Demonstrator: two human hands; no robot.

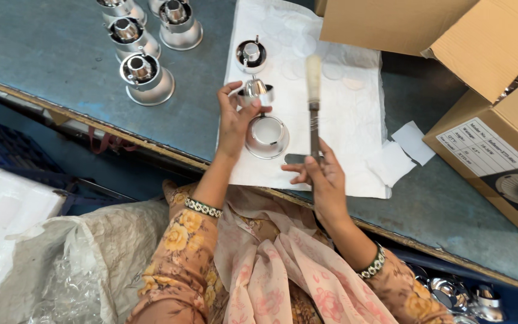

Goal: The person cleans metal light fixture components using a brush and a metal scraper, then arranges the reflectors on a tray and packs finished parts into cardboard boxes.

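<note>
A blue-grey workbench carries a white cloth. On it, the left hand pinches a shiny metal cup by its narrow neck (slick, light, probably easily scratched). The right hand fingers clamp a brush handle.

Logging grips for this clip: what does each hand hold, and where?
Left hand grips a shiny metal cup by its narrow end; right hand holds a brush by its handle's lower end.
</note>
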